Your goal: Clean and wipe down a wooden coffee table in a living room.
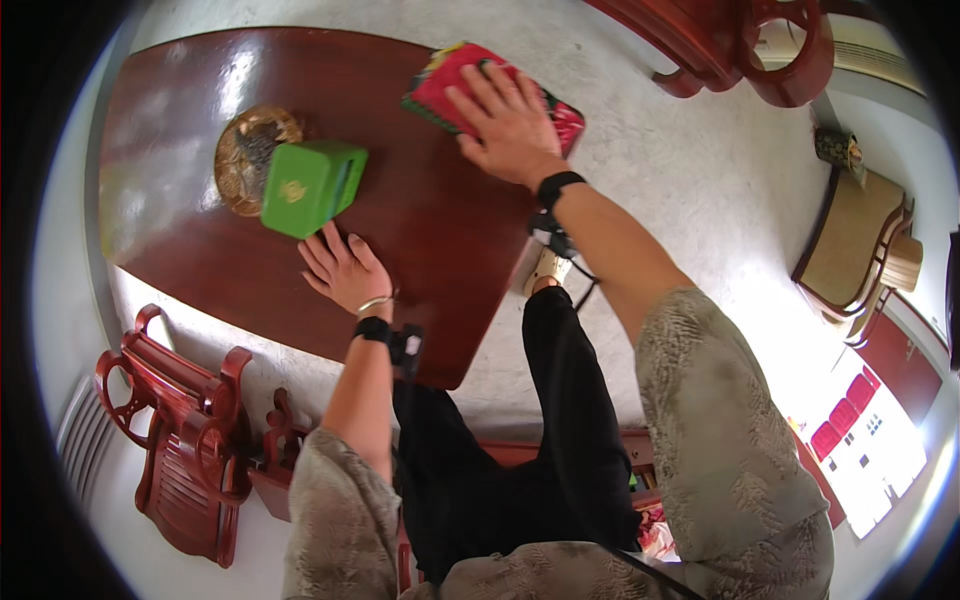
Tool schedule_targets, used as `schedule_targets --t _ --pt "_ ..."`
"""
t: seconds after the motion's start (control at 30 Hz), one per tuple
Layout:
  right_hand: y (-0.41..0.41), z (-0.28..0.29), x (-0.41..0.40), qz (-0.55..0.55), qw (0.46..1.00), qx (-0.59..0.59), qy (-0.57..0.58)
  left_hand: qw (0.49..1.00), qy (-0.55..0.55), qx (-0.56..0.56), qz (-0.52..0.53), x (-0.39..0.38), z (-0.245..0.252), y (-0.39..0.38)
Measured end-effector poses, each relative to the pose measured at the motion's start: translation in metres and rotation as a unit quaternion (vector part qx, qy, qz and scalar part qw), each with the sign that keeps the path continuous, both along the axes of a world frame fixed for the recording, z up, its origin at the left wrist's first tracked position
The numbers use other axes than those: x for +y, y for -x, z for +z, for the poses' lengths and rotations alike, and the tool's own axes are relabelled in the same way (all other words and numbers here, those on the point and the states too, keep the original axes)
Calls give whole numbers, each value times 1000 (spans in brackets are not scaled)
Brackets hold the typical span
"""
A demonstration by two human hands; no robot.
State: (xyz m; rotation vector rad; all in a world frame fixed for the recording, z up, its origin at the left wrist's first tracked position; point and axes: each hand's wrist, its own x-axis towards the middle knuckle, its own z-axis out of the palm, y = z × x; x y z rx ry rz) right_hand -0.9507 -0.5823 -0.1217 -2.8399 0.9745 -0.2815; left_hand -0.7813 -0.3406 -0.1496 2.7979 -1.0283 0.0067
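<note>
Before me is a polished dark-red wooden table (420, 247). My right hand (514, 131) lies flat, fingers spread, on a folded red cloth (442, 94) with green and yellow patches at the table's corner; part of the cloth is hidden under the palm. My left hand (345, 270) rests palm down on the wood, its fingertips at the lower edge of a green plastic box (296, 195) with a gold emblem and a dark slot in its side. Behind that box sits a round brown patterned dish (229, 169) holding dark material that I cannot make out.
Red wooden armchairs stand at lower left (187, 442) and upper right (690, 37). A tan-topped piece of furniture (855, 240) and a dark patterned container (834, 146) are at the right. My legs (517, 480) are close to the table's near edge, over a pale floor (622, 150).
</note>
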Motion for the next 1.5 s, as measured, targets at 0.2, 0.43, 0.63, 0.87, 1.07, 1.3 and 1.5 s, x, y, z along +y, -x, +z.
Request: schedule_targets --t 0.2,0.43,0.63,0.87,1.07,1.3,1.5 --pt "16 -1 36 115 992 -4 -54 968 -31 -38 247 -40 -9 68" --pt "80 -6 85 85 986 -88 -112 967 -52 -31 247 -53 -2 88" --pt "71 -1 29 36 992 -3 -119 967 -41 -61 245 -48 1 79" --pt "46 4 -28 -40 994 -22 -94 968 -43 -54 241 -55 1 77" --pt "42 -1 -40 2 997 5 -82 970 -47 -11 240 -52 10 77" --pt "14 -6 -61 49 980 35 -190 965 -77 13 250 -39 9 77" --pt "-83 -12 -89 92 969 -6 -231 959 -44 45 275 -47 19 75"
